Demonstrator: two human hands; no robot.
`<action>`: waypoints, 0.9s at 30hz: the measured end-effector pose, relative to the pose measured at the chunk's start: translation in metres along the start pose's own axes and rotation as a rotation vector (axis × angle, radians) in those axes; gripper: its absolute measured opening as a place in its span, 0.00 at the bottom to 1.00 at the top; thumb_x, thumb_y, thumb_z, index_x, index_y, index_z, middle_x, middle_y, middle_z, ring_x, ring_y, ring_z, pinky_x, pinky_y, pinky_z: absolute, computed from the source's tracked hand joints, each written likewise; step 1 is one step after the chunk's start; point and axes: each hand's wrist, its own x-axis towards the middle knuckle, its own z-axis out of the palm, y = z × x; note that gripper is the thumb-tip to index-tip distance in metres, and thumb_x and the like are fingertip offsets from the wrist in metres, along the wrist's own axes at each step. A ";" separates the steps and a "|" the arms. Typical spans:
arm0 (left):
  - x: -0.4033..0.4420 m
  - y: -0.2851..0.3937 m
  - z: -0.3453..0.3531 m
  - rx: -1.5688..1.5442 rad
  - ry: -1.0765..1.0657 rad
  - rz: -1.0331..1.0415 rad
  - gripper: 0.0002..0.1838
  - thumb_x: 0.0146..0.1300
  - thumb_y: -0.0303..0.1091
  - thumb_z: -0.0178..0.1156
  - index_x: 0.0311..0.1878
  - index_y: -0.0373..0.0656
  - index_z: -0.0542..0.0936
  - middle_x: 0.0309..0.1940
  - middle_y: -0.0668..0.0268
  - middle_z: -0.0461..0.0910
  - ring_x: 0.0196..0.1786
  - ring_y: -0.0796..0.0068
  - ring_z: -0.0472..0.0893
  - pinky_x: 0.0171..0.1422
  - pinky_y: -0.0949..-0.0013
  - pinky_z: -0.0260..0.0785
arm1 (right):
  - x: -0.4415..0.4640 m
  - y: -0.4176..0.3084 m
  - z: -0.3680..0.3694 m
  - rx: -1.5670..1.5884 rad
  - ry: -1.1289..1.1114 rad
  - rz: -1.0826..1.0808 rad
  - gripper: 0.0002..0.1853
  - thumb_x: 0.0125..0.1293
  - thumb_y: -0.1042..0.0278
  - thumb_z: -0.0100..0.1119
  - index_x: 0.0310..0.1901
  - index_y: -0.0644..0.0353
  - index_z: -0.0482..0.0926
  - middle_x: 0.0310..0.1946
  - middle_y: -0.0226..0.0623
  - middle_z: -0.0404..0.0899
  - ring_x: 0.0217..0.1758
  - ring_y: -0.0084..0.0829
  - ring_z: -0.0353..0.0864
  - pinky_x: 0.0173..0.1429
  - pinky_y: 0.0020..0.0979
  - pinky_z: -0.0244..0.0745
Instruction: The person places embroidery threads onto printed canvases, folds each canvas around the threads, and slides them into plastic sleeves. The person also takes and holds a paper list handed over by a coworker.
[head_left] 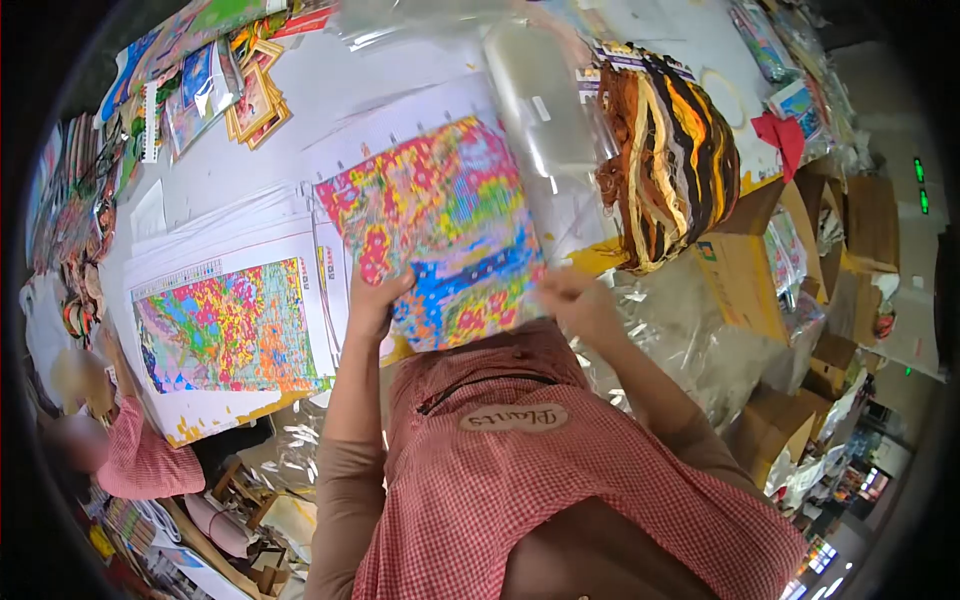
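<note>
A printed cross-stitch canvas [440, 220] with a bright flower pattern and white margin is held tilted above the table's front edge. My left hand [376, 302] grips its lower left edge, thumb lying on the printed face. At the lower right edge, the curled fingers of my right hand [582, 303] pinch the canvas, slightly blurred. Left of it lies a stack of similar printed sheets [230, 330] on the table. Clear plastic bags [540, 110] lie just beyond the canvas to the right.
Bundled thread skeins [672, 160] in brown, yellow and black hang over the table's right edge. Small framed picture cards [260, 105] and packets lie at the back left. Open cardboard boxes [745, 280] stand at right. Another person in a pink checked garment [150, 455] is at left.
</note>
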 end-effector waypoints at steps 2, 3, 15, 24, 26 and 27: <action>-0.012 0.008 -0.007 0.153 -0.101 -0.019 0.40 0.37 0.28 0.72 0.58 0.39 0.67 0.46 0.65 0.77 0.49 0.69 0.77 0.55 0.65 0.69 | 0.029 0.006 -0.013 0.074 0.317 -0.216 0.19 0.65 0.64 0.55 0.55 0.60 0.71 0.44 0.35 0.78 0.44 0.23 0.78 0.44 0.26 0.74; -0.013 0.007 -0.008 0.103 -0.181 -0.006 0.43 0.34 0.23 0.74 0.59 0.37 0.65 0.47 0.63 0.77 0.49 0.70 0.77 0.58 0.63 0.69 | 0.051 0.023 -0.014 0.207 0.405 -0.410 0.22 0.66 0.62 0.53 0.59 0.59 0.67 0.50 0.36 0.76 0.50 0.24 0.76 0.49 0.28 0.73; 0.000 -0.005 0.071 0.612 -0.097 -0.029 0.45 0.48 0.29 0.70 0.66 0.40 0.53 0.49 0.57 0.75 0.48 0.69 0.77 0.53 0.68 0.71 | 0.069 0.035 -0.012 0.656 0.287 -0.189 0.26 0.59 0.62 0.62 0.55 0.64 0.67 0.47 0.38 0.76 0.48 0.29 0.76 0.54 0.32 0.71; 0.073 -0.098 -0.002 1.710 0.119 0.482 0.36 0.58 0.42 0.58 0.69 0.46 0.57 0.71 0.45 0.43 0.73 0.45 0.43 0.66 0.32 0.42 | 0.008 0.093 -0.069 0.644 0.706 0.189 0.20 0.52 0.73 0.67 0.47 0.61 0.74 0.40 0.33 0.80 0.40 0.27 0.80 0.42 0.32 0.75; 0.098 -0.078 -0.024 1.894 0.248 0.652 0.31 0.55 0.38 0.60 0.63 0.44 0.65 0.69 0.46 0.49 0.70 0.44 0.51 0.65 0.37 0.49 | -0.004 0.107 -0.069 0.781 0.757 0.152 0.18 0.53 0.73 0.66 0.47 0.59 0.75 0.40 0.33 0.80 0.40 0.27 0.80 0.43 0.31 0.75; 0.101 -0.066 -0.021 1.891 0.247 0.649 0.31 0.55 0.38 0.60 0.63 0.44 0.65 0.69 0.46 0.49 0.70 0.44 0.51 0.65 0.37 0.49 | -0.008 0.113 -0.066 0.777 0.759 0.154 0.18 0.53 0.73 0.66 0.47 0.59 0.75 0.40 0.33 0.80 0.40 0.27 0.80 0.43 0.31 0.75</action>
